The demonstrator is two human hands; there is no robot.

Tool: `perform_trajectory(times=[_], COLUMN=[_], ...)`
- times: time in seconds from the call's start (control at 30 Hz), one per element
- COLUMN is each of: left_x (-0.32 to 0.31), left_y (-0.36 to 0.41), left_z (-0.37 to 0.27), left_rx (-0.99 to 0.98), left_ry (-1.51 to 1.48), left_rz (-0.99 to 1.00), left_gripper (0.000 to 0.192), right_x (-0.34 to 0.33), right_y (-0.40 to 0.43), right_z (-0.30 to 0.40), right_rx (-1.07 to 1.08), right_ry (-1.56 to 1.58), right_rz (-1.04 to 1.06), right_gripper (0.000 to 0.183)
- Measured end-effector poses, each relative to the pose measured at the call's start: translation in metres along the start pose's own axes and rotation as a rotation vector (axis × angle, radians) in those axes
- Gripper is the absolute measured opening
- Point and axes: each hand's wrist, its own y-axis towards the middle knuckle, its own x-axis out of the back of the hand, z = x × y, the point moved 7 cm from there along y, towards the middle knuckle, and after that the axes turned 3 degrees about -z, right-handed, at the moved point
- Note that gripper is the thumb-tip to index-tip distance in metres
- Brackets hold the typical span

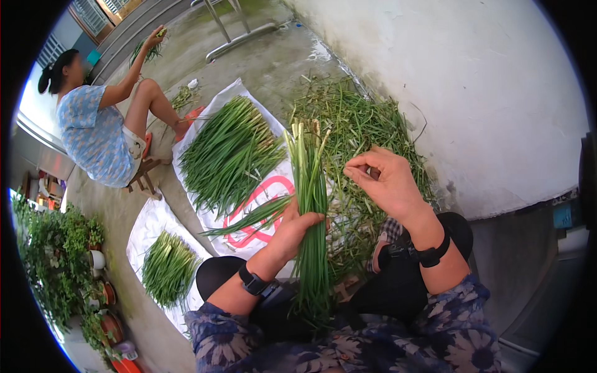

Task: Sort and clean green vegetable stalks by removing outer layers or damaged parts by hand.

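A bundle of long green garlic chives (311, 200) stands nearly upright in my left hand (298, 226), its pale cut ends at the top and its leaves hanging over my lap. My left fingers wrap around its middle. To the right of the pale ends, my right hand (385, 179) is raised with thumb and fingertips close together; whether a scrap is pinched between them I cannot tell. Beyond my left hand a large pile of chives (231, 154) lies on a white woven sack (238, 91) with a red mark. Loose trimmings (368, 126) are heaped under and beyond my right hand.
A smaller chive pile (169, 268) lies on another white sack (140, 233) at the left. A co-worker (95, 126) sits on a low wooden stool (148, 175), holding up some chives (150, 50). Potted plants (60, 261) line the left side; a white wall (466, 93) rises at the right.
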Motion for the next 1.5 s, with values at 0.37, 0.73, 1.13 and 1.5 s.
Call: perform_trajectory(times=[0.37,0.73,1.13,1.5], left_x=[-0.015,0.001,-0.002,0.004], left_y=[-0.002,-0.002,-0.004,-0.001], left_z=[0.002,0.012,0.019,0.006], left_rx=[0.016,0.156,0.176,0.068], left_ry=[0.006,-0.207,-0.147,-0.124], left_rz=[0.133,0.102,0.119,0.030], left_gripper=[0.046,0.038,0.033,0.026], right_x=[-0.043,-0.025,0.005,0.099], right_y=[-0.004,-0.002,0.005,0.013], right_z=[-0.012,-0.024,-0.031,-0.086], right_rx=[-0.091,-0.272,-0.402,-0.267], right_ry=[0.327,0.641,1.651,-0.216], right_rz=[0.179,0.356,0.224,-0.442], right_gripper=[0.009,0.009,0.009,0.024])
